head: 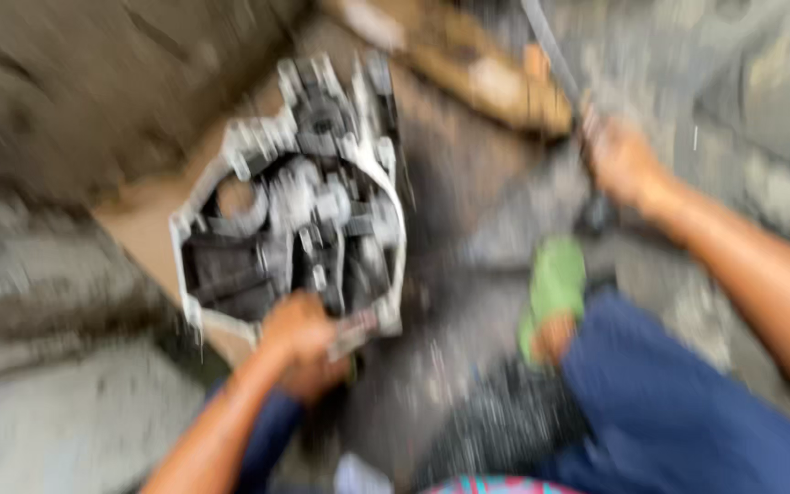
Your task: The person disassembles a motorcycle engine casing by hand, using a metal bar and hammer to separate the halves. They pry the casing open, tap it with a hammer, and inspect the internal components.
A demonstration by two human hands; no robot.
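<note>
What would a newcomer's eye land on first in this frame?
The open metal gearbox housing, gears exposed, lying left of centre on the grimy floor. The left hand grips its lower edge. At upper right the right hand holds a long rod; a green sandal shows between. The frame is badly blurred.

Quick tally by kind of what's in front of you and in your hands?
Metal gear housing, gripped at its lower edge by the left hand: 1
Long metal bar, held by the right hand: 1
Wooden plank: 1
Green sandal: 1
Total: 4 (the picture is blurred)
</note>
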